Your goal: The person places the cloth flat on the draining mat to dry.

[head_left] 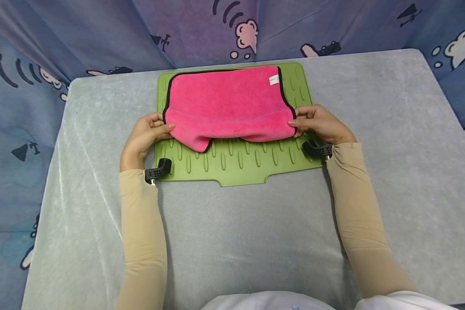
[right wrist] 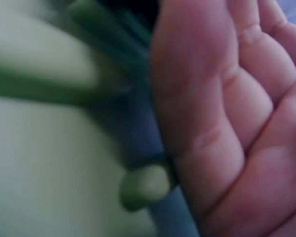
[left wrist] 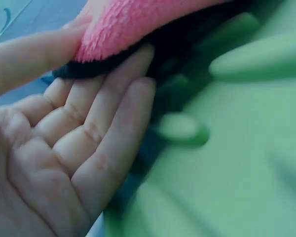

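A pink towel (head_left: pixel 228 99) with a black edge and a small white tag lies over a green ridged mat (head_left: pixel 240 168), its near part lifted and sagging between the two hands. My left hand (head_left: pixel 145 135) pinches the towel's left edge, thumb on top and fingers underneath. In the left wrist view, the pink pile (left wrist: pixel 123 29) of the towel sits between that thumb and the fingers. On the opposite side, my right hand (head_left: pixel 321 124) pinches the right edge the same way. The right wrist view shows mostly the right hand's fingers (right wrist: pixel 197 98) beside the blurred mat.
The mat rests on a table with a grey cloth (head_left: pixel 248 232). A blue patterned curtain (head_left: pixel 201 34) hangs behind and beside the table. Black wrist mounts (head_left: pixel 159 170) sit at both sleeve cuffs, low over the mat's sides.
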`<state>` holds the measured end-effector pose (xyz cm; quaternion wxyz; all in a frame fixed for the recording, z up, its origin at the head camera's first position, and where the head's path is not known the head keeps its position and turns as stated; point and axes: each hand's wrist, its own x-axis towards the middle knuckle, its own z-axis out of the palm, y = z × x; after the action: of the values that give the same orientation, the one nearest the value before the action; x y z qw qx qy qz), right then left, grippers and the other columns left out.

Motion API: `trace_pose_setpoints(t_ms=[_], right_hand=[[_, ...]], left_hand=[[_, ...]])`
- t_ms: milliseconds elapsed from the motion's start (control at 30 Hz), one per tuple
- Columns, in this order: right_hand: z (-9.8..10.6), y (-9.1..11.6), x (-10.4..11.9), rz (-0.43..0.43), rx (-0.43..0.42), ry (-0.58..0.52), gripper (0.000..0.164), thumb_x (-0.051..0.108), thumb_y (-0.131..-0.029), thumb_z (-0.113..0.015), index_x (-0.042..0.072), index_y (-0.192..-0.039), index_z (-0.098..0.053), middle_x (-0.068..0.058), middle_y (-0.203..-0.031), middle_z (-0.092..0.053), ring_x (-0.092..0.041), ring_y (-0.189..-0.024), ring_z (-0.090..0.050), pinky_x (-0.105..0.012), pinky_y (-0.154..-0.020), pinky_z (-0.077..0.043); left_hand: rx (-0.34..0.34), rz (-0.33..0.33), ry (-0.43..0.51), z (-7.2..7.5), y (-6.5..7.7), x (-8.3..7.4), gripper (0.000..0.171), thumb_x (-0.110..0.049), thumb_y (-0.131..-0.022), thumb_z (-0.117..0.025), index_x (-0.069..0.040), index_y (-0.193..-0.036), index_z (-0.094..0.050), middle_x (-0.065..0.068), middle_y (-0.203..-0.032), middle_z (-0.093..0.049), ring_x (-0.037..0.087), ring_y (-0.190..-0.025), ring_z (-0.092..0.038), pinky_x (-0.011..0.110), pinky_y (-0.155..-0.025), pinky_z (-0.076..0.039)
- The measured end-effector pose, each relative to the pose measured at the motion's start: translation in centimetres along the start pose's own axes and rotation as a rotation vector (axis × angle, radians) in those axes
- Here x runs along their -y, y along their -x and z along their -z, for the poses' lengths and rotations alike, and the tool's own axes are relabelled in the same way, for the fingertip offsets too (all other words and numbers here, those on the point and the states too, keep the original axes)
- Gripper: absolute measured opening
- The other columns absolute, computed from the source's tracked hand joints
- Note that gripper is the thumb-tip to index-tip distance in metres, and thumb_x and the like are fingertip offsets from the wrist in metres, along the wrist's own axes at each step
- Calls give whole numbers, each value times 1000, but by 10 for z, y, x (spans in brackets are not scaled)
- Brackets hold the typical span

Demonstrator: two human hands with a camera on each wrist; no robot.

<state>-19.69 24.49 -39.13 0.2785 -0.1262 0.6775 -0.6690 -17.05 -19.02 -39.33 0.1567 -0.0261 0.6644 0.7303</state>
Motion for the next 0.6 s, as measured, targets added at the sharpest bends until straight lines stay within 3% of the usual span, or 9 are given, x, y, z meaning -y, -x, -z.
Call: trace_pose_setpoints(t_ms=[333,600], right_hand=[[0,1,1,4,10,-11,13,-7,-88,-58,4,-87,-65,-4,-72,-65,-15,-65,-65,-26,-64,-56],[1,1,0,18,29,-11,11,-7,-88,-59,2,-83,-61,-4,-68,-64,-12,-62,-62,-25,-61,-55]], left_hand=[[116,9,-119,9,7,1,17,9,-83,-63,0,-98,-58,0,-78,-67,8,-71,-59,20,-69,-50],[122,7,-130,10,7,0,15,6,-83,-66,0,-94,-57,1,-76,-67,10,-69,-61,22,-69,-52]])
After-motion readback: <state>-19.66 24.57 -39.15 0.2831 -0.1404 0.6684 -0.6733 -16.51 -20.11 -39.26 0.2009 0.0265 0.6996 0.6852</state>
